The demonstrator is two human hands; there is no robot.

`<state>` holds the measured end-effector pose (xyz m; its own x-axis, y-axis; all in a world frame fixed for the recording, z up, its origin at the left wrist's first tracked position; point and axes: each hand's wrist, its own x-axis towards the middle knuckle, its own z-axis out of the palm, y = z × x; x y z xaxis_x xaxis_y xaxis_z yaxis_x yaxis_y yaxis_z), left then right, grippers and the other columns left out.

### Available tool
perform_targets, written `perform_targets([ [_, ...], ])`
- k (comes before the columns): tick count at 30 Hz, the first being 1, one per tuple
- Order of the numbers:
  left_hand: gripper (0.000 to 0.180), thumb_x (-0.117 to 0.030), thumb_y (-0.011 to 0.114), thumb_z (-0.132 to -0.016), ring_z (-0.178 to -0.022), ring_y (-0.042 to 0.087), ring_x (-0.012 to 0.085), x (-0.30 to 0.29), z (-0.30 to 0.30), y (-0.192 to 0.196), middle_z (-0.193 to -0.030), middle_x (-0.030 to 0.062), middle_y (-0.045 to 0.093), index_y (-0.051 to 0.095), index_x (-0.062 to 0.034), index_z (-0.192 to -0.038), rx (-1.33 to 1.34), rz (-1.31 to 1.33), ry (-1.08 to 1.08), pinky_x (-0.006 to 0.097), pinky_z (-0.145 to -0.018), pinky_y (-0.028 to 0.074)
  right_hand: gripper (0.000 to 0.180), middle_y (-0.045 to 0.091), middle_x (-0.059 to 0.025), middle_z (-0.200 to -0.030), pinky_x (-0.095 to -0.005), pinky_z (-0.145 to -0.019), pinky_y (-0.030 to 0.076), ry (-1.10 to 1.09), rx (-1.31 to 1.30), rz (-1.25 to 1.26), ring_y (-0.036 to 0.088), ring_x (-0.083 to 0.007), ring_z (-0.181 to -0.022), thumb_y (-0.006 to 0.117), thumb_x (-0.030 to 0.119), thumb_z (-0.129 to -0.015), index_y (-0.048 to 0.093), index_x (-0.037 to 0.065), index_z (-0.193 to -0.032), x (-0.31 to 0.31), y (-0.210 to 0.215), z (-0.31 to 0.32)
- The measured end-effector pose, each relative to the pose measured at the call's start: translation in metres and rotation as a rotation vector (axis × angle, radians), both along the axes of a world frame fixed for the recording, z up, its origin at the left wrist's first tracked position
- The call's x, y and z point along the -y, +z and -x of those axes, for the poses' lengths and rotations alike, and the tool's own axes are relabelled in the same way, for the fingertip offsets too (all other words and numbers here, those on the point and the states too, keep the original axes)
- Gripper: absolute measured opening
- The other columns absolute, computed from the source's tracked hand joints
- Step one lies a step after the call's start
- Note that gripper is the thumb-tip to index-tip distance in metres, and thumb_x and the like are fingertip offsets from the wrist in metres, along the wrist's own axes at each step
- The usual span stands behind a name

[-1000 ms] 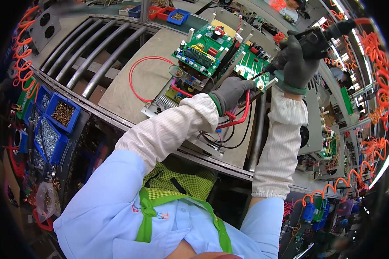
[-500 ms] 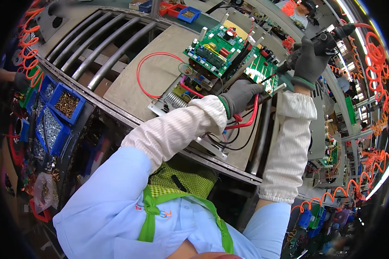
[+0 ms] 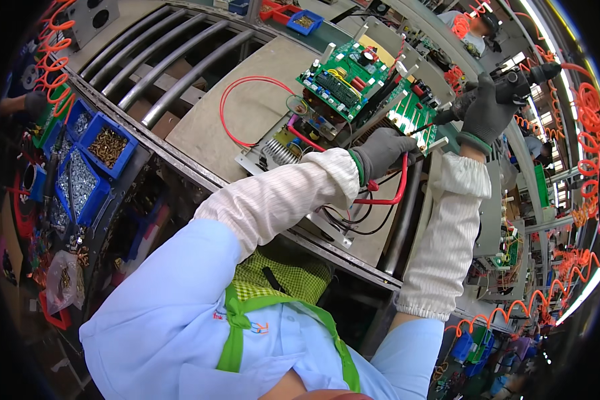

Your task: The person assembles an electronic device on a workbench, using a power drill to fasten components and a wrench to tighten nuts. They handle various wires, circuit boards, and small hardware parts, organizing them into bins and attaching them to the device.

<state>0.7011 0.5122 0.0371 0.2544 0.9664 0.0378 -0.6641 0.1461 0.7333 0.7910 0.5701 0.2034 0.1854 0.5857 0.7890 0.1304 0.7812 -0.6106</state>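
Note:
My gloved right hand (image 3: 485, 113) is wrapped round a black air screwdriver (image 3: 513, 88). The tool lies nearly sideways, and its thin bit points left to the fingertips of my left hand. My gloved left hand (image 3: 384, 153) is closed at the near right edge of an open electronic unit, pinching the end of a thick red cable (image 3: 403, 180); the cable's very tip is hidden by the fingers. Behind that hand, green circuit boards (image 3: 340, 80) with upright white posts stand on the unit. A second green board (image 3: 410, 113) sits beside the screwdriver bit.
The unit rests on a beige board (image 3: 210, 127) over metal rollers (image 3: 180, 93). A thin red wire (image 3: 225, 107) loops to its left. Blue bins (image 3: 107, 147) of screws stand at far left. Coiled orange air hoses (image 3: 583, 100) hang at right. Another person's gloved hand (image 3: 35, 103) shows at far left.
The view has shifted slightly, so the unit and both hands appear a little further right. My grip on the screwdriver and cable looks the same; the bit stays near the left fingertips.

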Motion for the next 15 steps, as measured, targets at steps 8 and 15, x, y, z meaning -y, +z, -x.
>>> perform_targets([
  [8, 0.024, -0.022, 0.056, -0.094, -0.07, 0.061, 0.01, 0.007, 0.004, 0.001, -0.085, 0.0069, 0.066, 0.066, -0.0007, -0.1, -0.01, 0.015, -0.059, 0.025, -0.065, 0.053, 0.048, 0.062, -0.009, -0.078, -0.0291, -0.056, 0.051, -0.051, 0.009, 0.028, 0.062, -0.0159, -0.06, 0.072, 0.01, -0.079, 0.042, 0.001, -0.116, -0.007, -0.004, -0.012],
  [15, 0.018, -0.016, 0.054, -0.094, -0.068, 0.057, 0.0076, 0.008, -0.015, -0.001, -0.092, 0.0062, 0.061, 0.053, -0.0064, -0.108, 0.205, 0.034, -0.009, 0.022, -0.061, 0.051, 0.047, 0.063, -0.0095, -0.074, -0.0286, -0.05, 0.049, 0.005, -0.002, -0.002, 0.06, -0.0159, -0.053, 0.071, 0.011, -0.08, 0.042, 0.003, -0.116, 0.003, -0.003, -0.003],
])
